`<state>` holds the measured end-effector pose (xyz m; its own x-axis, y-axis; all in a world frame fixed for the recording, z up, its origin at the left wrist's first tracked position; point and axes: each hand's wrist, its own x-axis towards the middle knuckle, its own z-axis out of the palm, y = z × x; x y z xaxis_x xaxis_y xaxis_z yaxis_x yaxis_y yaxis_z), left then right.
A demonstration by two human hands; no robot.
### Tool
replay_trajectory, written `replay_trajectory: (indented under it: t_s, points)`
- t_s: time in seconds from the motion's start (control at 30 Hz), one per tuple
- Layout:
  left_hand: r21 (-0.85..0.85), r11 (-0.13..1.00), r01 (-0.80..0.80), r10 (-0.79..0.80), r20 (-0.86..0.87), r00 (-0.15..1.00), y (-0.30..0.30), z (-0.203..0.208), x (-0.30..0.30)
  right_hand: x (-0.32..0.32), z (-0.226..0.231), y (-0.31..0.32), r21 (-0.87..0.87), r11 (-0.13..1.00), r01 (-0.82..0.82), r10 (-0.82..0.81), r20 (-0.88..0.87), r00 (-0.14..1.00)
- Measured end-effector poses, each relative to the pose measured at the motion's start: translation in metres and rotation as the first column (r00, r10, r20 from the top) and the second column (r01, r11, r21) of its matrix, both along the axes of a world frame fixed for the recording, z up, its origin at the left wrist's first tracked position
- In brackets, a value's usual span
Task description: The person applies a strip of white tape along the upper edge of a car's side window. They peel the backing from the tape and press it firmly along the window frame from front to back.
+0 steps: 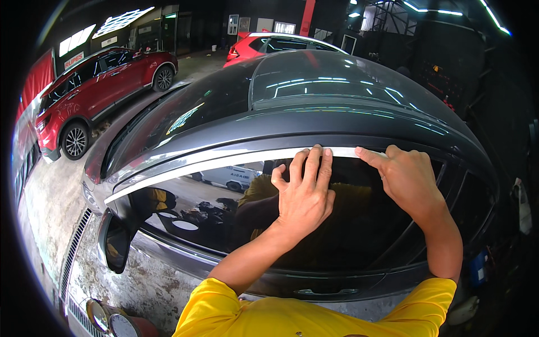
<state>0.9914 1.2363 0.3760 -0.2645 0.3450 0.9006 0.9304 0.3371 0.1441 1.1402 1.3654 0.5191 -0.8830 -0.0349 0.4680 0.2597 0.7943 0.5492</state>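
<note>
A long white strip [247,156], which looks like tape, runs along the upper edge of the dark side window [348,219] of a grey car [219,137]. My left hand [305,194] is open, its spread fingertips pressed on the strip near the middle of the window. To its right, my right hand [409,177] lays its extended index finger on the same strip. The other fingers of that hand are curled over the strip where it passes out of sight; what lies inside them is hidden. Both forearms reach up from yellow sleeves.
The side mirror [116,241] juts out at the left, and a door handle [327,291] sits low in front of me. Paint-type cans [120,323] stand on the floor at lower left, near a drain grate [76,247]. Two red vehicles, one an SUV [109,90], are parked beyond.
</note>
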Motion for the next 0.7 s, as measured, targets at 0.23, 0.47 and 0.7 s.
replay_trajectory:
  t_s: [0.23, 0.47, 0.7]
  points:
    - [-0.004, 0.999, -0.049, 0.049, 0.078, 0.996, 0.010, -0.002, 0.015, 0.030, 0.023, 0.038, -0.036, 0.957, -0.287, 0.288, 0.044, 0.957]
    - [0.005, 0.990, -0.138, 0.137, 0.108, 0.985, 0.018, -0.006, 0.020, 0.090, 0.025, 0.090, 0.042, 0.933, -0.359, 0.360, -0.032, 0.932]
    - [0.082, 0.980, -0.183, 0.169, 0.151, 0.974, 0.029, -0.012, 0.028, 0.096, 0.025, 0.105, -0.003, 0.940, -0.342, 0.341, -0.064, 0.938]
